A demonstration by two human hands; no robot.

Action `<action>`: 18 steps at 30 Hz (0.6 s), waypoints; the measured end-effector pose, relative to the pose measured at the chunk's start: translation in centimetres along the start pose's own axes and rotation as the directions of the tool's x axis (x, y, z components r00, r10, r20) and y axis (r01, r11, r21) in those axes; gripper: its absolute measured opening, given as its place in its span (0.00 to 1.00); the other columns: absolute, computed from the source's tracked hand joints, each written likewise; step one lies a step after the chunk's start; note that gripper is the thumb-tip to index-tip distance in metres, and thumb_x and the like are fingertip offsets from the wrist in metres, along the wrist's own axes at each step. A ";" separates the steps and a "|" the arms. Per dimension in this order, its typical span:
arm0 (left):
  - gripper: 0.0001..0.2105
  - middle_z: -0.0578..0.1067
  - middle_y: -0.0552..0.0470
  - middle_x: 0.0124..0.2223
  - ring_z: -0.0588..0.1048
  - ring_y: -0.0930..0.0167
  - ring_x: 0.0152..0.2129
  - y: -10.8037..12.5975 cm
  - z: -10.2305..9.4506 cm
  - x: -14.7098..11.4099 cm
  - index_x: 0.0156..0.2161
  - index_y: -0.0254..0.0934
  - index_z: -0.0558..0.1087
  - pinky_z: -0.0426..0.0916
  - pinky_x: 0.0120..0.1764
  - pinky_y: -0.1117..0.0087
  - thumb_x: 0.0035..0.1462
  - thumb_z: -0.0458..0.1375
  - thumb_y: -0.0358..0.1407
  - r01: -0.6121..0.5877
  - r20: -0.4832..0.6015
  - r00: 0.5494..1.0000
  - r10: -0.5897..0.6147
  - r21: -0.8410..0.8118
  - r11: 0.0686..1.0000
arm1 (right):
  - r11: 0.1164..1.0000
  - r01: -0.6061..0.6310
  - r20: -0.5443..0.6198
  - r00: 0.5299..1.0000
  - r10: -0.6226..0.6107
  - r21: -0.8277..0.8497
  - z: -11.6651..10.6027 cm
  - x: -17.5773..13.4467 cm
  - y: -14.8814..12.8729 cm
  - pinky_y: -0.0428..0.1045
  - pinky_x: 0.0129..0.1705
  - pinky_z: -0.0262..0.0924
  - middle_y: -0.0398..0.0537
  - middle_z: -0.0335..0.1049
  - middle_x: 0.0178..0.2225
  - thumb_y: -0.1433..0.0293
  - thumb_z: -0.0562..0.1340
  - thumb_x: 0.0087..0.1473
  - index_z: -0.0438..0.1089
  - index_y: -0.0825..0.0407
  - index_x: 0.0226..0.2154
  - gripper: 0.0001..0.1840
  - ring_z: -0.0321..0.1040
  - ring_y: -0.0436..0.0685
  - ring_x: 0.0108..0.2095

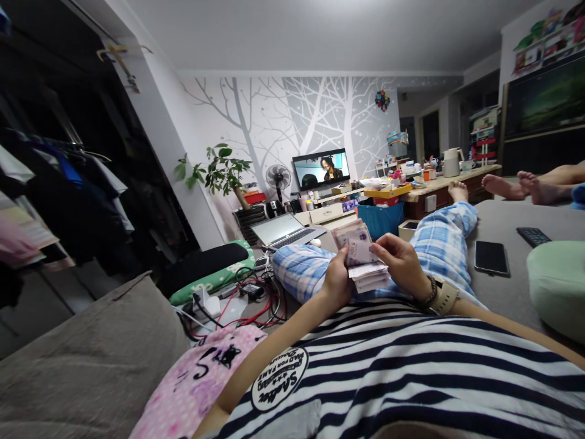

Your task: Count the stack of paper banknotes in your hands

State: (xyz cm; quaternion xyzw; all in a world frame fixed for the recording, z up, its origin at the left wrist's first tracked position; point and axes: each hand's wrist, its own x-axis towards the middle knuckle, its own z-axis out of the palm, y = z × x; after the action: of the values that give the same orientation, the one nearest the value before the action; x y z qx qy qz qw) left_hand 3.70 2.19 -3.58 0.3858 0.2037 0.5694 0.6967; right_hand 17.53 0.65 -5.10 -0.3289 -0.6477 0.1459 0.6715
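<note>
In the head view, a stack of banknotes is held above my lap, bent so that its lower ends fan out toward me. My left hand grips the stack from the left side, its thumb on the face of the notes. At the upper right edge of the stack, my right hand is closed with thumb and forefinger pinching a note. A watch and a dark bracelet are on the right wrist. The fingers under the stack are hidden.
An open laptop stands beyond my left knee, near tangled cables. A phone and a remote control lie on the grey couch at right. Another person's feet rest farther back. A cluttered table stands behind.
</note>
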 end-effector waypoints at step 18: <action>0.16 0.80 0.44 0.38 0.79 0.61 0.38 0.3 0.7 -0.7 0.47 0.28 0.73 0.72 0.45 0.61 0.58 0.51 0.36 0.018 0.030 0.999 -0.018 -0.002 1.000 | 0.996 0.044 0.047 0.998 -0.048 0.072 0.1 -0.2 0.1 0.47 0.29 0.54 0.42 0.63 0.25 0.61 0.60 0.58 0.68 0.51 0.29 0.11 0.58 0.51 0.26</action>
State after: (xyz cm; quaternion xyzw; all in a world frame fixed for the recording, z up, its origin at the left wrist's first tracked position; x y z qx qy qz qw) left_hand 3.82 1.37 -3.03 0.3919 0.1961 0.5574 0.7052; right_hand 17.46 0.62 -5.29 -0.2862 -0.6656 0.1613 0.6701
